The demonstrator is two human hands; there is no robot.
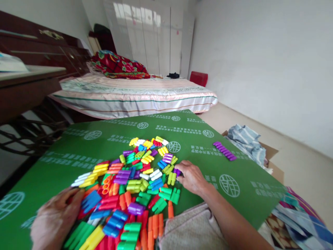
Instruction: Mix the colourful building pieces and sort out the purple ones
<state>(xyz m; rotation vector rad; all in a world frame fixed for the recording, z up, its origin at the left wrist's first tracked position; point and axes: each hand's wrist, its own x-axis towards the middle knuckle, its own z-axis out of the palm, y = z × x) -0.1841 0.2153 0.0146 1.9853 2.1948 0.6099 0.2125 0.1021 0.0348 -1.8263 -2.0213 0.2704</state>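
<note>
A heap of colourful plastic tube blocks [130, 187] lies on a green printed board [109, 139]. My right hand [191, 177] rests at the heap's right edge, its fingertips pinched on a small purple block [177, 172]. My left hand [56, 218] lies at the near left of the heap, fingers curled over red and blue blocks; what it holds is hidden. A row of joined purple blocks [224, 150] lies apart on the board's right side.
A beige towel [189, 229] lies on my lap below the board. A cardboard box with striped cloth [247, 142] stands at the right. A bed [135, 93] with a red quilt is behind the board, and dark wooden furniture [33, 80] is at the left.
</note>
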